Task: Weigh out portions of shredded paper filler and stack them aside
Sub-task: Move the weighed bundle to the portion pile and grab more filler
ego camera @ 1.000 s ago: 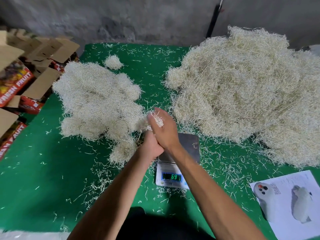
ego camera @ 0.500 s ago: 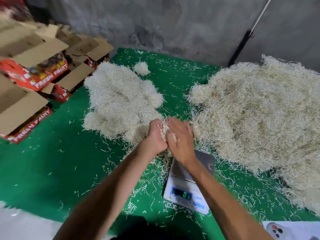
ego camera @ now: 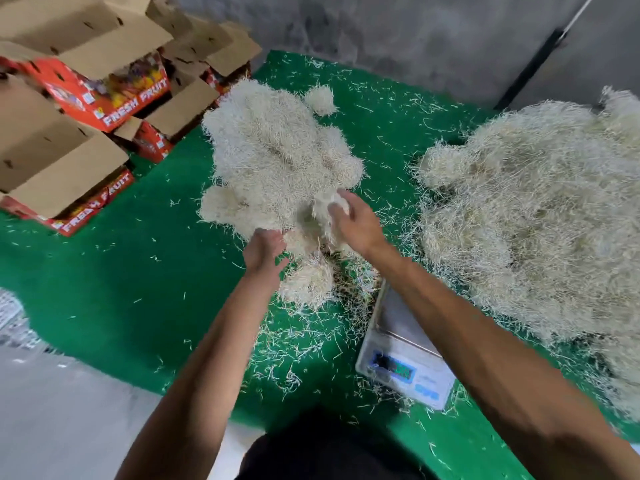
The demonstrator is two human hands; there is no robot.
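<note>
both hands over the left stack (ego camera: 277,161): right hand (ego camera: 353,223) grasping a weighed wad (ego camera: 329,204), left hand (ego camera: 265,249) fingers loose; next, drop it and refill the scale (ego camera: 405,348).

A small packing workroom, not a home or shop floor. A green felt-covered counter (ego camera: 104,278) stands against a bare, stained grey concrete wall (ego camera: 398,39). Beside it lie open red cardboard cartons printed "FRESH FRUIT" (ego camera: 114,98) (flaps raised, tumbled together). On the counter sit a small white digital scale with a steel platform (ego camera: 403,355) and two pale heaps of shredded paper filler (ego camera: 540,209), with loose strands scattered around them.
</note>
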